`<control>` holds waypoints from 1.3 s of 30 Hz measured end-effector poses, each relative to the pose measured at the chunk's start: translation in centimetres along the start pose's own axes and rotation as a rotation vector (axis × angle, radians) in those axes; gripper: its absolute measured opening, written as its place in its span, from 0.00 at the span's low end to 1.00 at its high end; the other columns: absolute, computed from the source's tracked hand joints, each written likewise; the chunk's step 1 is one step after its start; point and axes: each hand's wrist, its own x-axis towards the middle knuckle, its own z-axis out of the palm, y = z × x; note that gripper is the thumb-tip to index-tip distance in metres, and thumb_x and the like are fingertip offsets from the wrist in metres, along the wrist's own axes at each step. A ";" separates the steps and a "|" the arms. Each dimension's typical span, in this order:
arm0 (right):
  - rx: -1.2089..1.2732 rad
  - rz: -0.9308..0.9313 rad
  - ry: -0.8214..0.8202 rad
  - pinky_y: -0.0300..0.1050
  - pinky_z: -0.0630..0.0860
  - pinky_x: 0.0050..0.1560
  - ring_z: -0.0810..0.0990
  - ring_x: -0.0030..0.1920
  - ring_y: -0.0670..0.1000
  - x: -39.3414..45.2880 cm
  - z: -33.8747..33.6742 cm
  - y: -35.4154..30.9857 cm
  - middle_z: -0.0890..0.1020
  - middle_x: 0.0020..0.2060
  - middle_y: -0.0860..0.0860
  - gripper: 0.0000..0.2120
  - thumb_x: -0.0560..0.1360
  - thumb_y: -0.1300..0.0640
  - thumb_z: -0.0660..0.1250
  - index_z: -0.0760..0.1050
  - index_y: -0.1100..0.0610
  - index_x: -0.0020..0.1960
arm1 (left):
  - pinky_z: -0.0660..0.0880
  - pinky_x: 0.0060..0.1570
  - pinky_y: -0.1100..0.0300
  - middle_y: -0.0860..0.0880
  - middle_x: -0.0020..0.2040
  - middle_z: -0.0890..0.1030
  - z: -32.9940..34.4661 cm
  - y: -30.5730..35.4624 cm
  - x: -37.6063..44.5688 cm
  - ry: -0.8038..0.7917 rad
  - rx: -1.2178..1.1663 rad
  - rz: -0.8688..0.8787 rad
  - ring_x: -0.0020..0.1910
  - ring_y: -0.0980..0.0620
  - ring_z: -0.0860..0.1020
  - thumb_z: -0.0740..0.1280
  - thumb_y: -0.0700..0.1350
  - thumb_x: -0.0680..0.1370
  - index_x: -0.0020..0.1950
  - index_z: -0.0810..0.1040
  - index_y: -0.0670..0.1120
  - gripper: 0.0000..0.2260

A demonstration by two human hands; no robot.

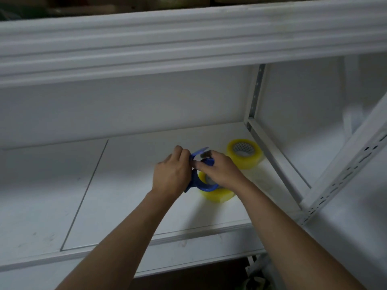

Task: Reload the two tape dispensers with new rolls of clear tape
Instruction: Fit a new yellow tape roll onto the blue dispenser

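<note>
A blue tape dispenser [201,162] is held over the white shelf board [129,185], between both hands. My left hand [171,174] grips its left side near the blade flap. My right hand [219,170] pinches its right side from above. A yellowish roll of clear tape [217,194] lies right under the dispenser, partly hidden by my right hand; whether it sits inside the blue ring I cannot tell. A second roll of clear tape [244,153] lies flat further back to the right, apart from both hands.
A white shelf beam [188,38] runs overhead close to the camera. A slotted upright post [343,176] and a side rail [278,162] bound the shelf on the right. A seam [85,193] splits the shelf board on the left.
</note>
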 end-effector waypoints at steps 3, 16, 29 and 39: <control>-0.014 -0.011 0.085 0.41 0.74 0.44 0.79 0.44 0.46 -0.2 0.1 0.3 0.81 0.44 0.46 0.17 0.69 0.42 0.73 0.78 0.54 0.49 | 0.62 0.19 0.62 0.43 0.36 0.76 0.1 -0.3 -0.2 -0.020 -0.112 -0.157 0.20 0.42 0.71 0.57 0.47 0.77 0.38 0.73 0.40 0.14; 0.112 -0.023 0.294 0.34 0.71 0.44 0.76 0.50 0.47 -1.7 -0.3 1.1 0.78 0.49 0.46 0.16 0.72 0.46 0.73 0.77 0.54 0.53 | 0.70 0.29 0.56 0.41 0.44 0.76 0.7 -3.4 1.7 -0.279 -0.486 -0.836 0.36 0.45 0.74 0.57 0.40 0.79 0.49 0.66 0.40 0.03; 0.306 0.178 0.091 0.50 0.75 0.41 0.74 0.35 0.49 0.5 3.2 2.9 0.76 0.34 0.48 0.26 0.68 0.35 0.68 0.79 0.57 0.50 | 0.78 0.52 0.49 0.43 0.45 0.83 -0.1 -5.5 -1.7 -0.470 -1.281 -1.248 0.46 0.44 0.81 0.66 0.58 0.76 0.48 0.79 0.42 0.18; -0.381 0.374 0.185 0.54 0.65 0.65 0.66 0.67 0.64 1.0 -1.3 8.3 0.69 0.67 0.63 0.29 0.77 0.43 0.62 0.66 0.60 0.71 | 0.78 0.40 0.50 0.40 0.48 0.79 2.8 -8.3 -5.3 -0.475 -1.107 -1.444 0.46 0.42 0.79 0.57 0.66 0.77 0.58 0.71 0.44 0.26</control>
